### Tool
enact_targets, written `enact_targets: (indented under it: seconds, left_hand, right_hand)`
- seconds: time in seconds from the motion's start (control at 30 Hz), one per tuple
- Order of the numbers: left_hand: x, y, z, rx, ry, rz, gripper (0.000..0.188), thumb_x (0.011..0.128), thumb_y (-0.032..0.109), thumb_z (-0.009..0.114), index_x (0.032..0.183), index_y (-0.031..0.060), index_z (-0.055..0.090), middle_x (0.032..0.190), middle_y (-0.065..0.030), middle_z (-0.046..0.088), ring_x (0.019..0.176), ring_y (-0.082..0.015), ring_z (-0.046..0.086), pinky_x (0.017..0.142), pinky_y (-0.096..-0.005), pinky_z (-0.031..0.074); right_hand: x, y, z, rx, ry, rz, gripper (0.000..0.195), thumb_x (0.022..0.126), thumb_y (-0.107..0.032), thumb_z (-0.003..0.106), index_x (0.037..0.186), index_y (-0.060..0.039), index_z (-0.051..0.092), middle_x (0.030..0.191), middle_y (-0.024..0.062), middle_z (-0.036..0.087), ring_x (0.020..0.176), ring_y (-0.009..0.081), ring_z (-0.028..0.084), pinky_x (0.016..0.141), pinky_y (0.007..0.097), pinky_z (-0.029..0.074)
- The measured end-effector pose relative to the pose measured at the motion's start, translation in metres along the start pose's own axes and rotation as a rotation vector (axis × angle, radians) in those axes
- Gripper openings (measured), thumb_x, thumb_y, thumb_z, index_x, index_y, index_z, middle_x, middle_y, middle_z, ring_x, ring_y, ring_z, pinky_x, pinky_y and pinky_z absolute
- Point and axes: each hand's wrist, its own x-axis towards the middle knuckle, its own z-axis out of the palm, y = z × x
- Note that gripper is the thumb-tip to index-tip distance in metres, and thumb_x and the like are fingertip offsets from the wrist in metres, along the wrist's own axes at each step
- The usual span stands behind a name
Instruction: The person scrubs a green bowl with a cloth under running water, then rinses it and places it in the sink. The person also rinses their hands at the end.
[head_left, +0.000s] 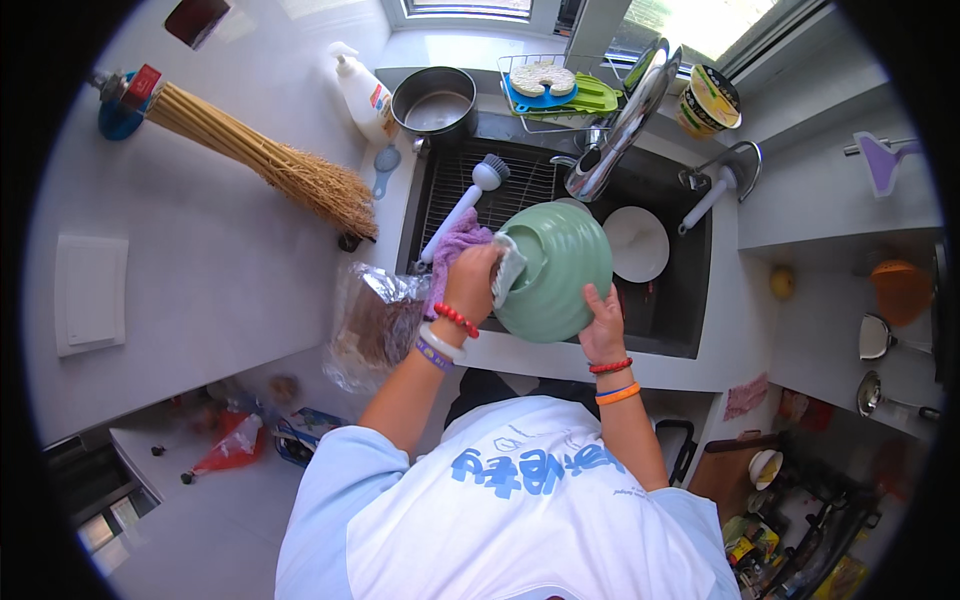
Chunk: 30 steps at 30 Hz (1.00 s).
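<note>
A green ribbed bowl (574, 274) is tilted above the dark sink (686, 300), its foot ring facing my left hand. My left hand (472, 281) presses a white cloth (508, 270) against the bowl's underside. My right hand (604, 322) grips the bowl's lower right edge. A purple cloth (454, 251) lies beside my left hand at the sink's left side. A dish brush (487, 176) rests on the black wire rack (525, 169). A white plate (636, 244) sits in the sink to the right of the bowl.
The chrome faucet (600, 161) rises behind the bowl. A dark pot (435, 105), a white pump bottle (364, 97) and a wire basket with sponges (544, 79) stand along the back. A plastic bag (379, 322) lies left of the sink, below a straw broom (262, 161). A handled brush (709, 199) hangs at right.
</note>
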Motion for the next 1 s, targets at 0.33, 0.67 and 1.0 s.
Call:
enact_targets:
  seconds: [0.33, 0.67, 1.0]
  left_hand:
    - [0.022, -0.011, 0.013, 0.078, 0.068, 0.021, 0.016, 0.074, -0.003, 0.05, 0.089, -0.0001, 0.055, 0.083, -0.0169, 0.058, 0.082, -0.0337, 0.054, 0.073, -0.0408, 0.044]
    - [0.004, 0.015, 0.0, 0.023, 0.014, 0.12, 0.025, 0.072, -0.009, 0.048, 0.095, -0.001, 0.055, 0.087, -0.0168, 0.058, 0.087, -0.0329, 0.054, 0.078, -0.0383, 0.043]
    - [-0.002, 0.01, -0.002, -0.358, -0.215, -0.128, 0.022, 0.074, -0.006, 0.05, 0.095, -0.0009, 0.055, 0.091, -0.015, 0.057, 0.087, -0.0295, 0.055, 0.079, -0.0329, 0.043]
  right_hand:
    - [-0.006, -0.004, -0.002, -0.049, -0.076, 0.052, 0.038, 0.087, -0.01, 0.053, 0.122, -0.0045, 0.04, 0.116, 0.0054, 0.051, 0.107, 0.015, 0.049, 0.092, 0.0301, 0.039]
    - [-0.002, -0.009, -0.01, -0.203, -0.117, 0.035, 0.038, 0.087, -0.012, 0.055, 0.122, -0.0043, 0.041, 0.115, 0.0048, 0.052, 0.102, 0.0126, 0.051, 0.089, 0.027, 0.04]
    - [0.003, 0.002, -0.007, -0.142, 0.007, -0.016, 0.035, 0.085, -0.014, 0.059, 0.115, -0.0017, 0.046, 0.109, 0.0052, 0.055, 0.096, 0.0113, 0.052, 0.085, 0.0264, 0.042]
